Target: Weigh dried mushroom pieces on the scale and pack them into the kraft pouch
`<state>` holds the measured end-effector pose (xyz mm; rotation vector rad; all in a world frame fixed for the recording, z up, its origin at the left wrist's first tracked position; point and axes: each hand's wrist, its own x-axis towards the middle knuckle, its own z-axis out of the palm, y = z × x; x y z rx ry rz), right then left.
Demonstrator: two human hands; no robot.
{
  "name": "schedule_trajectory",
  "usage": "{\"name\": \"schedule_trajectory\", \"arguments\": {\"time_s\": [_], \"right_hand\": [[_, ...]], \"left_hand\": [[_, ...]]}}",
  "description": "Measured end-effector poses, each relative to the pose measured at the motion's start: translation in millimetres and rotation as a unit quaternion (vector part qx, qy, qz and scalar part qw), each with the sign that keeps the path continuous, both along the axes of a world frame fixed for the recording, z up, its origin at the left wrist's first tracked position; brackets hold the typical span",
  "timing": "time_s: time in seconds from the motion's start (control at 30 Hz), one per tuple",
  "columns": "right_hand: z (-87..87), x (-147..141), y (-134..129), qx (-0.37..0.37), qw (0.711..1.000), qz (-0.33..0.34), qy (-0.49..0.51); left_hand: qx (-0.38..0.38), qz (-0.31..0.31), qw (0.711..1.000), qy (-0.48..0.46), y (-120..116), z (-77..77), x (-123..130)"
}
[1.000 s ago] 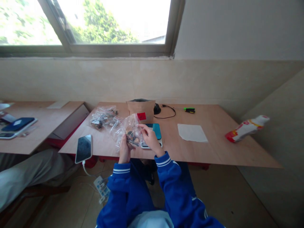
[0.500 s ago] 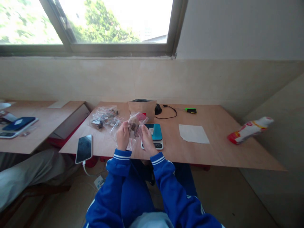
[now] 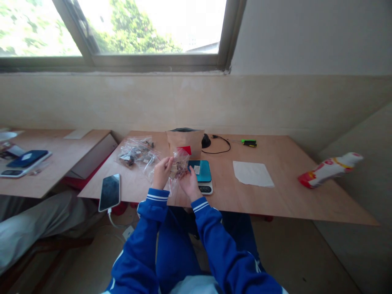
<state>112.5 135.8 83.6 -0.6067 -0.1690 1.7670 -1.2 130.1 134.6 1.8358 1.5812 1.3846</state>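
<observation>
A clear plastic bag (image 3: 181, 162) with small brownish pieces in it is held up over the table's front part. My left hand (image 3: 161, 173) is closed, pinching the bag's left side. On the other side my right hand (image 3: 190, 183) cups the bag from below and the right, its thumb pointing up. What exactly the pieces are is too small to tell. Just right of the bag lies a kitchen scale (image 3: 203, 174) with a teal top, partly behind my right hand. Behind the bag stands a brown paper pouch (image 3: 196, 141) with a red patch.
Several clear bags of small parts (image 3: 137, 153) lie to the left, near a charging phone (image 3: 110, 192) at the table edge. On the right are white paper (image 3: 252, 174), a screwdriver (image 3: 248, 143), a black cable (image 3: 225, 152) and a tilted bottle (image 3: 329, 169). Another person's leg (image 3: 45, 220) shows at left.
My hands have turned the bag: the right hand now sits lower beneath it, and the left pinches higher. The view has shifted slightly.
</observation>
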Motion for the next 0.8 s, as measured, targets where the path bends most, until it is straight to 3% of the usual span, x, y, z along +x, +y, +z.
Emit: {"name": "schedule_trajectory", "arguments": {"time_s": [0.27, 0.5, 0.8], "right_hand": [[3.7, -2.3, 8.9, 0.011, 0.998, 0.043, 0.052], [4.9, -6.6, 18.1, 0.008, 0.996, 0.064, 0.058], [10.9, -5.7, 17.9, -0.028, 0.994, 0.016, 0.107]], "left_hand": [[0.001, -0.012, 0.999, -0.045, 1.3, -6.3, -13.8], [0.001, 0.023, 0.999, -0.035, 4.7, -12.3, -17.3], [-0.005, 0.063, 0.985, -0.158, 12.0, -24.1, -22.7]]}}
